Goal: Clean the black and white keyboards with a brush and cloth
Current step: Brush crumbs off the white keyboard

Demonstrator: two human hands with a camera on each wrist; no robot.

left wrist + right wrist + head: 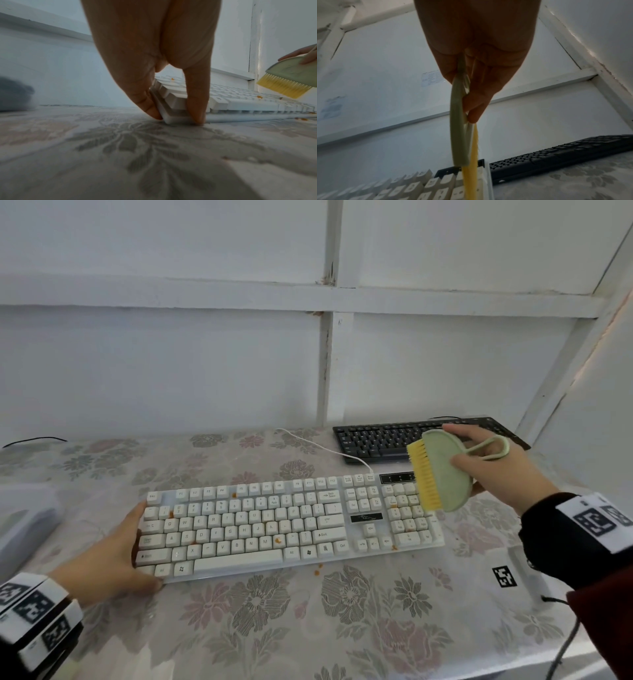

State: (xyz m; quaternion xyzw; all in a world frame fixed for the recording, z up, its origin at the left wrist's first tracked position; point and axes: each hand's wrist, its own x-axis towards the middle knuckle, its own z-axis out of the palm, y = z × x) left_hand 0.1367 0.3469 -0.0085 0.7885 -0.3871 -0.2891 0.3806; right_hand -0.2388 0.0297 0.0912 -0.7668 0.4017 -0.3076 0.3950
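A white keyboard (267, 525) lies across the middle of the flowered table, with orange crumbs (278, 540) on several keys. My left hand (116, 556) grips its left end, thumb (197, 102) on the front edge and fingers (144, 97) along the side. My right hand (493, 463) holds a pale green brush (445, 474) with yellow bristles (424, 477) just above the number pad. The same brush (458, 128) hangs edge-on from that hand over the white keyboard (412, 188). A black keyboard (411, 440) lies behind, at the back right.
A white cable (325, 448) runs from the white keyboard toward the wall. Crumbs (317, 571) lie on the tablecloth in front of it. A blurred white box (24, 518) stands at the left edge. White walls close off the back and right.
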